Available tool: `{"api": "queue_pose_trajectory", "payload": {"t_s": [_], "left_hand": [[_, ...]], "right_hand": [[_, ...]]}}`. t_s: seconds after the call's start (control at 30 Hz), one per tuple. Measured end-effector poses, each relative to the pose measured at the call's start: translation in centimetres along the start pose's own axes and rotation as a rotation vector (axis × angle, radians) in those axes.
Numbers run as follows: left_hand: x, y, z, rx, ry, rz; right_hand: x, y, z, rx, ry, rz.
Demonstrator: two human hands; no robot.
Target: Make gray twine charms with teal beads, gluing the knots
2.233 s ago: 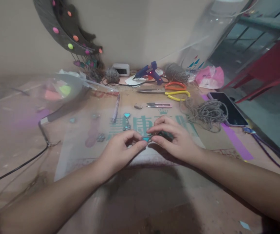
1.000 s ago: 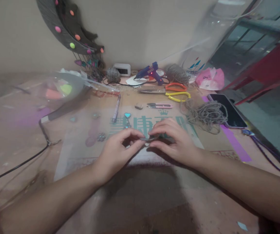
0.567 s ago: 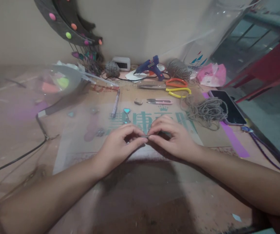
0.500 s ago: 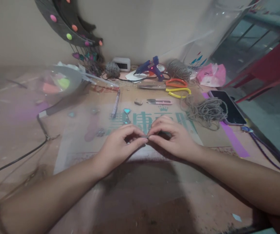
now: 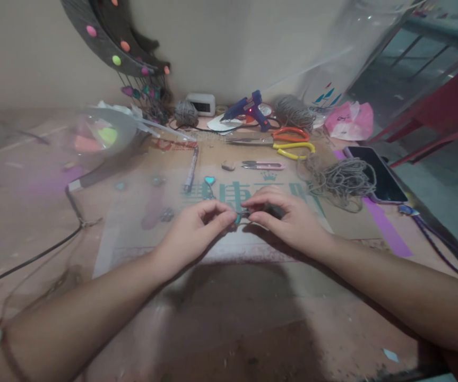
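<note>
My left hand (image 5: 197, 231) and my right hand (image 5: 282, 217) meet over a brown cardboard sheet (image 5: 141, 239) with teal print. Both pinch a small teal piece (image 5: 238, 217) between thumbs and forefingers, fingertips almost touching. A thin grey strand seems to run from the piece under my right fingers; I cannot make it out clearly. A teal heart piece (image 5: 209, 181) lies just beyond my hands on the cardboard.
Behind my hands lie a pen (image 5: 191, 170), pink thread snips (image 5: 264, 165), orange and yellow scissors (image 5: 288, 143), a blue glue gun (image 5: 247, 107), grey cord (image 5: 342, 178), a phone (image 5: 376, 172). A bowl (image 5: 101, 135) sits left; a black cable (image 5: 33, 257) crosses the floor.
My hands stayed together pinching the same spot. The teal piece, hidden between my fingertips half a second ago, shows again. The view shifted slightly.
</note>
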State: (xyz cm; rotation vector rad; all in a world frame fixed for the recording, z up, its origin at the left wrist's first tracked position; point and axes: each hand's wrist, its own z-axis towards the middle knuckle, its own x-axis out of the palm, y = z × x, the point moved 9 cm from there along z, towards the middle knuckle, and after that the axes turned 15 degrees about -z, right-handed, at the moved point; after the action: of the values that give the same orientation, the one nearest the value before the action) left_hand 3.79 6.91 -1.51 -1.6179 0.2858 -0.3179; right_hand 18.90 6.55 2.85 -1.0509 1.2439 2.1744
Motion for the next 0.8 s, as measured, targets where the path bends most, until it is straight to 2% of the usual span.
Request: {"api": "queue_pose_trajectory", "payload": {"t_s": [0.13, 0.27, 0.4, 0.43, 0.53, 0.6, 0.8], "left_hand": [[0.0, 0.0, 0.1, -0.009, 0.003, -0.053], [0.0, 0.0, 0.2, -0.029, -0.011, -0.1], [-0.3, 0.1, 0.2, -0.028, -0.038, -0.162], [-0.4, 0.2, 0.2, -0.021, -0.047, -0.177], [-0.6, 0.3, 0.1, 0.0, -0.073, -0.191], [-0.7, 0.2, -0.1, 0.016, -0.084, -0.144], [-0.2, -1.5, -0.8, 0.13, -0.107, 0.118]], "right_hand": [[0.1, 0.4, 0.0, -0.045, -0.018, -0.009], [0.2, 0.0, -0.1, 0.0, -0.006, -0.001], [-2.0, 0.6, -0.8, -0.004, -0.212, -0.026], [-2.2, 1.0, -1.0, -0.03, -0.228, -0.049], [-0.6, 2.2, -1.0, -0.101, -0.09, -0.099], [0.6, 2.2, -1.0, -0.081, -0.007, -0.086], [1.7, 1.3, -0.8, 0.037, 0.002, 0.039]]}}
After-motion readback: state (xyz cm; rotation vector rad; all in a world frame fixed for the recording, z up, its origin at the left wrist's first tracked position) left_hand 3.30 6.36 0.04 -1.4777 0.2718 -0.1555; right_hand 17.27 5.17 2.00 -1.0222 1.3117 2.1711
